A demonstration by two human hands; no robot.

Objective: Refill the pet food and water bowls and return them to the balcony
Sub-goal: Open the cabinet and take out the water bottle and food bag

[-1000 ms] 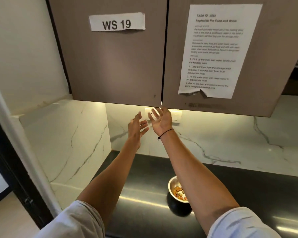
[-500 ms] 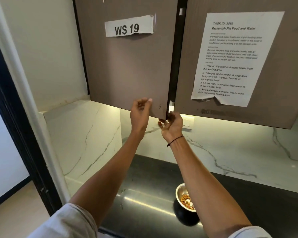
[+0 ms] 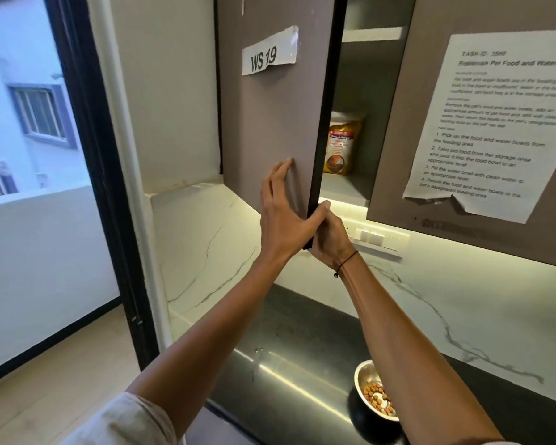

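A steel food bowl with some kibble stands on the dark counter, partly hidden by my right forearm. Above it the left cabinet door, labelled WS 19, is swung partly open. My left hand grips its lower corner, fingers flat on the front and thumb round the edge. My right hand holds the same corner from behind. Inside, on the lower shelf, a yellow and orange pet food bag stands upright. No water bowl is in view.
The right cabinet door is closed and carries a printed task sheet. A switch panel sits on the marble backsplash under a light strip. At the left a dark-framed balcony door opens onto the balcony.
Both hands rose from under the cabinet to the left door's bottom corner and pulled it open. The pet food bag inside has come into sight. My view has shifted left.
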